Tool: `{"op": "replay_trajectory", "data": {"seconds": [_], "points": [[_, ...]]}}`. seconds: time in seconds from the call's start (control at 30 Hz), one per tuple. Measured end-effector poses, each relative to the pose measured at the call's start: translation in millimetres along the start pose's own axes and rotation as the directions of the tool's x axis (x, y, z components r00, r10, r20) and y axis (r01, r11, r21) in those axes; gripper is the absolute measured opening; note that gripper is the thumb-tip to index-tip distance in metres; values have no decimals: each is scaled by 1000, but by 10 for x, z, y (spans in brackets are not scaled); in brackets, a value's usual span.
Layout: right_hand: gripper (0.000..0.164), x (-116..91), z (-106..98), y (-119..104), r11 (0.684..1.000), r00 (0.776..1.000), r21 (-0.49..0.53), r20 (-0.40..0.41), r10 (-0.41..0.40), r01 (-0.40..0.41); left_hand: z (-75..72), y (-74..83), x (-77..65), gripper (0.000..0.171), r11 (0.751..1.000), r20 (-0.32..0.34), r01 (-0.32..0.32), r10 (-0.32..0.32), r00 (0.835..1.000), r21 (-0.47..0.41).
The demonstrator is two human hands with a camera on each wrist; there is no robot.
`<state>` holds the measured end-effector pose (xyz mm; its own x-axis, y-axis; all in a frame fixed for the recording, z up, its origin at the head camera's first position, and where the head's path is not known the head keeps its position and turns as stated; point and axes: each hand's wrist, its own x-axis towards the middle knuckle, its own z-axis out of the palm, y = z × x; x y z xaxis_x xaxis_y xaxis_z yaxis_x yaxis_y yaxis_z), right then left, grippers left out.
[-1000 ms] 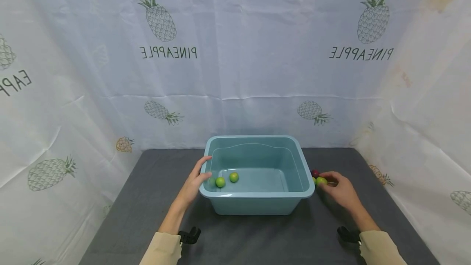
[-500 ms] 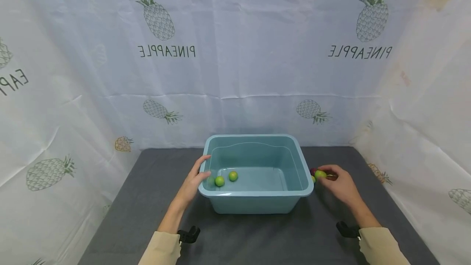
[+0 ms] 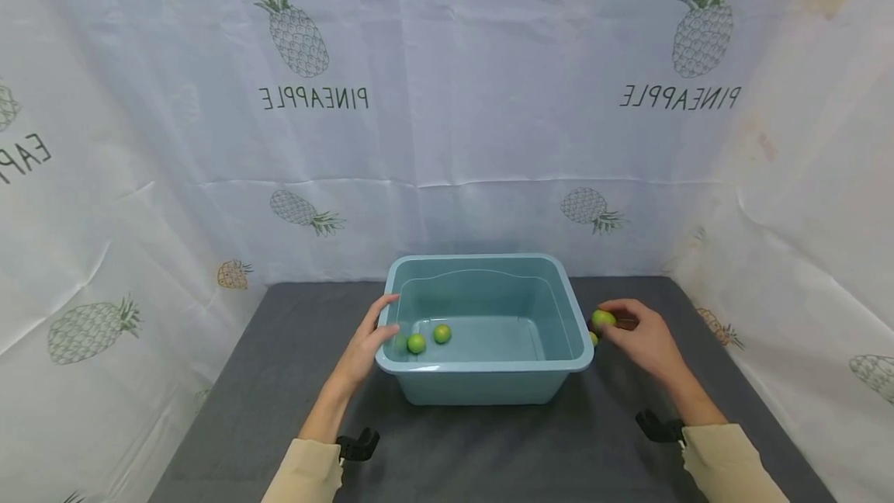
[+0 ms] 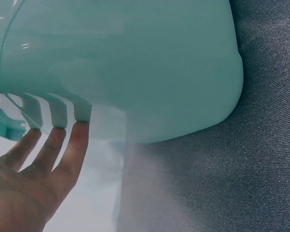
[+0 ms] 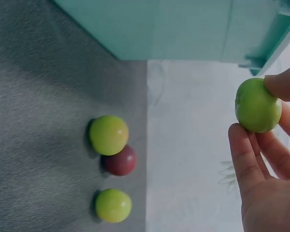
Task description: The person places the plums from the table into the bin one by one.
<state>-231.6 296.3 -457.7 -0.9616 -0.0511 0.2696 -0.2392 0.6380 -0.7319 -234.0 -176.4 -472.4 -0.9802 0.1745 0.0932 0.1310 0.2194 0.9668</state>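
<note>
A pale blue-green plastic basin (image 3: 482, 386) stands on the dark grey table, with two small round green fruits (image 3: 441, 334) on its floor toward the left. My left hand (image 3: 365, 344) holds the basin's left rim, thumb over the edge; in the left wrist view, fingertips (image 4: 80, 133) press the outer wall. Beyond the right rim, my right hand (image 3: 642, 336) pinches another green fruit (image 5: 257, 105) between thumb and fingertips, off the table. Below it in the right wrist view lie a yellowish-green fruit (image 5: 108, 135), a dark red fruit (image 5: 120, 160) touching it, and one more green fruit (image 5: 113, 205).
White cloth (image 3: 482, 138) printed with pineapples hangs behind the table and along both sides. The basin's far wall is close to the table's back edge. Dark grey fabric (image 3: 279, 394) covers the table. A black wrist strap (image 3: 358, 445) shows at each sleeve.
My right hand has lifted the green fruit, rising and shifting slightly left toward the basin's right rim. The red fruit is now mostly hidden in the head view. My left hand stays at the rim.
</note>
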Motion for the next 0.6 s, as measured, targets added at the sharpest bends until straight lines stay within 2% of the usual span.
{"op": "replay_trajectory", "data": {"seconds": [0.27, 0.6], "points": [[38, 28, -59, -184, 999, 1000, 34, 11, 3, -4, -6, -9, -4, 51, 1000, 4, -9, 9, 1000, -4], [36, 61, -72, -281, 999, 999, -6, -20, -34, 34, -8, -11, -11, 51, 1000, 6, -14, 14, 1000, 0]]}}
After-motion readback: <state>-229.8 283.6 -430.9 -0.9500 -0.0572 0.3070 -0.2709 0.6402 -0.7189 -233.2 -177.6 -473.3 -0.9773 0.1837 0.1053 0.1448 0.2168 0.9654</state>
